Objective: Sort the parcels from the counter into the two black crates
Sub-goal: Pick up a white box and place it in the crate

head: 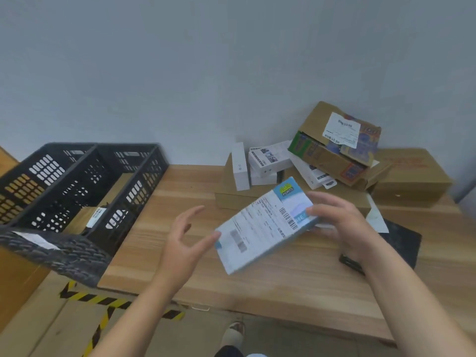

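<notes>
From the head camera, the right hand [337,220] grips the far right end of a light blue parcel [262,228], fingers curled over its top face and a white shipping label with barcodes facing up. The parcel is held tilted in the air above the wooden counter [257,284], touching nothing else that I can see. The left hand [185,243] is released, fingers spread and loosely bent, holding nothing; its thumb tip sits right at the parcel's near left corner, and I cannot tell whether it touches. Well to the left of the parcel stand the 2 black crates [51,181], side by side at the counter's left end; the crate nearer the parcel holds 1 brown box [87,215] with a white label. Beyond the parcel, against the wall, lies a pile: several white boxes [240,166], a torn cardboard box [324,153] with a label, and flat brown cartons [412,176]. Just right of the parcel, partly hidden by the right wrist, a black mailer bag [401,240] lies flat. Below the parcel, past the counter's edge, yellow-and-black tape [103,300] marks the floor.
</notes>
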